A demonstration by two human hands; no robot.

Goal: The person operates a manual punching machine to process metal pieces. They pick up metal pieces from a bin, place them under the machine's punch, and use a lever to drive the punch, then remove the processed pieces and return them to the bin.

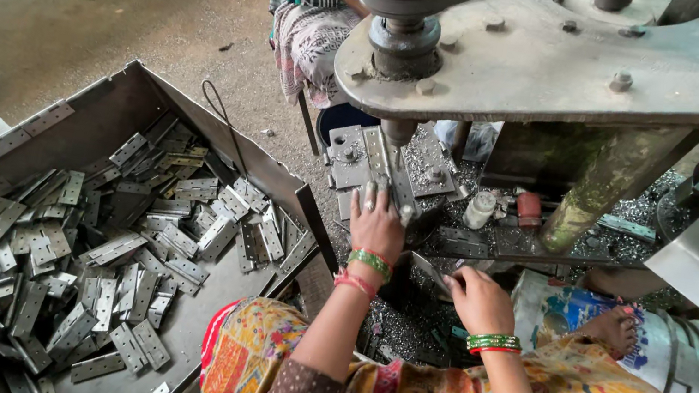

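My left hand [376, 222] lies flat, fingers spread, on a metal hinge [374, 161] resting on the grey press bed under the drill spindle [396, 134]. My right hand [477, 299] is curled lower right of it, pinching a small flat metal piece [431, 273]. Both wrists carry green and red bangles. The grey machine head [577, 55] with its pulley hangs over the work spot.
A large dark metal tray [119, 90] at left holds several loose steel hinges [107, 252]. Another person in patterned cloth [310, 3] sits behind the machine. A bare foot [614, 327] rests at right beside a metal drum [697, 364]. Metal shavings cover the bed.
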